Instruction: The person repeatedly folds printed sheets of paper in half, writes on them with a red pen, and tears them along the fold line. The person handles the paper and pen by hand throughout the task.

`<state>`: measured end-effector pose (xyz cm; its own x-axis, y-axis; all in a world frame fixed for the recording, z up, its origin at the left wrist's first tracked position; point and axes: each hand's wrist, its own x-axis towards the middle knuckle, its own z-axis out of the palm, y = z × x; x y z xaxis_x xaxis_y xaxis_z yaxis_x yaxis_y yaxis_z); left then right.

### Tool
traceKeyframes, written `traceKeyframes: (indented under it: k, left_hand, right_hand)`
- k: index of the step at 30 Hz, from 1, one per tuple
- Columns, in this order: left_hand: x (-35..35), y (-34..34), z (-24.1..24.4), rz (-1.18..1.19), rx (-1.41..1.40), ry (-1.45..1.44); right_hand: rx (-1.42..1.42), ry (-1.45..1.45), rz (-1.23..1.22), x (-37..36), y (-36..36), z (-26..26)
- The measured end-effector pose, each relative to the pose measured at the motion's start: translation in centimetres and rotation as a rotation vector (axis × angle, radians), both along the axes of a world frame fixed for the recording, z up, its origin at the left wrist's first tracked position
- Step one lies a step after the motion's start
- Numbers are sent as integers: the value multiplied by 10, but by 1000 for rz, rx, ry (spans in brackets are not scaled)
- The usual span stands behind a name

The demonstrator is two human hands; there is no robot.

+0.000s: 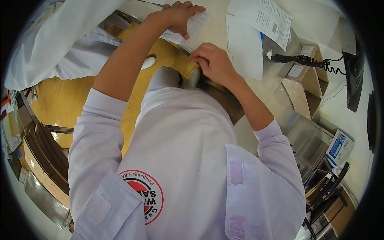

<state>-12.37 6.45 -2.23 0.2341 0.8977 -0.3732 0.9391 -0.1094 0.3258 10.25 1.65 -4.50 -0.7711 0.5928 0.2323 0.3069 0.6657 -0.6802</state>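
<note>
My left hand (181,19) lies with its fingers spread on a printed paper sheet (198,25), at the edge of a pale worktop (214,33). Nearer to me, my right hand (213,63) is at the worktop's front edge, close to the sheet's lower corner. Its fingers are curled towards the thumb, and I cannot tell whether anything is between them. To the right of both hands lies a blank white paper (246,54). A printed sheet with a barcode (270,24) partly overlaps it.
A person in white clothing (78,54) stands close on my left. Along the right side are an open cardboard box (303,87), a coiled black cord (312,61) and a wall telephone (355,78). Flattened cardboard (45,159) stands at the lower left. The floor (69,102) is yellow.
</note>
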Motion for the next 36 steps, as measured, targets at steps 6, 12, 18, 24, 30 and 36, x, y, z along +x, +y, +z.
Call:
traceKeyframes:
  k: [6, 12, 18, 24, 30, 36]
  left_hand:
    - [-4, 1, -18, 41, 56, 59]
    - [-2, -3, -20, 19, 93, 52]
    - [49, -39, -6, -146, 104, 0]
    - [73, -27, -11, -179, 100, -39]
    - [64, -21, -20, -204, 72, -138]
    - [63, -17, -51, -156, 42, -379]
  right_hand:
    - [189, 134, -211, -13, 45, -15]
    - [70, -23, 119, 16, -9, -2]
    - [-151, 115, -288, 60, 14, 30]
    - [98, 140, -385, 73, 31, -10]
    - [361, 48, -371, 62, 20, -31]
    - [80, -91, -113, 65, -48, -9]
